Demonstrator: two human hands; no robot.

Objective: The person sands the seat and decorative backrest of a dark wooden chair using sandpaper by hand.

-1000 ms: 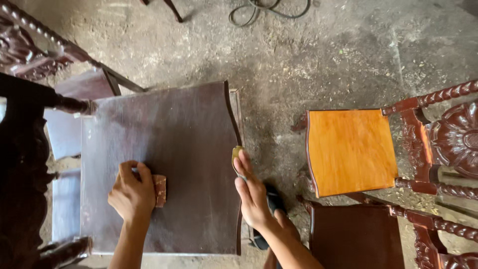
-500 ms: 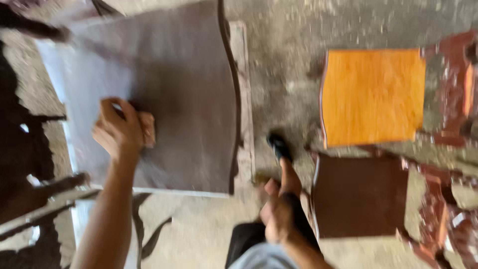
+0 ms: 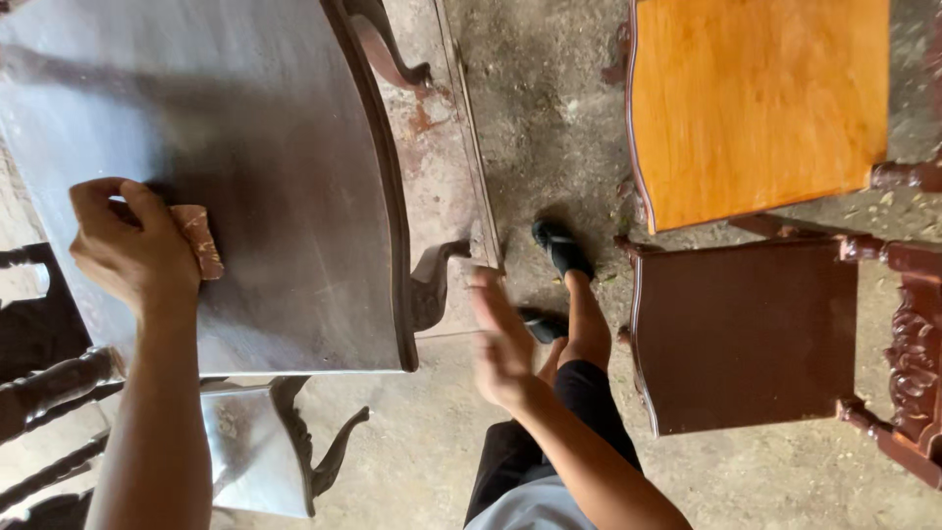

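The left hand [image 3: 132,245] lay curled, knuckles up, on the dark seat [image 3: 226,167], its fingers closed on a small reddish pad [image 3: 199,238] that stuck out just past the fingertips and pressed flat on the wood. The forearm ran straight back from it toward the bottom edge of the view. The right hand [image 3: 502,344] hung off the seat, well to the right of its curved edge, open with fingers spread and holding nothing; it was blurred, so the finger positions were hard to read.

Beyond the right hand stood a black shoe [image 3: 561,245] on the concrete floor [image 3: 549,118], with a second shoe partly hidden behind the hand. To its right sat a brown seat [image 3: 746,334], and past that an orange seat [image 3: 760,103], both cut off by the frame. Carved legs [image 3: 432,285] showed between the dark seat and the right hand. Near the left forearm, a pale panel [image 3: 240,447] lay under the dark seat's edge.
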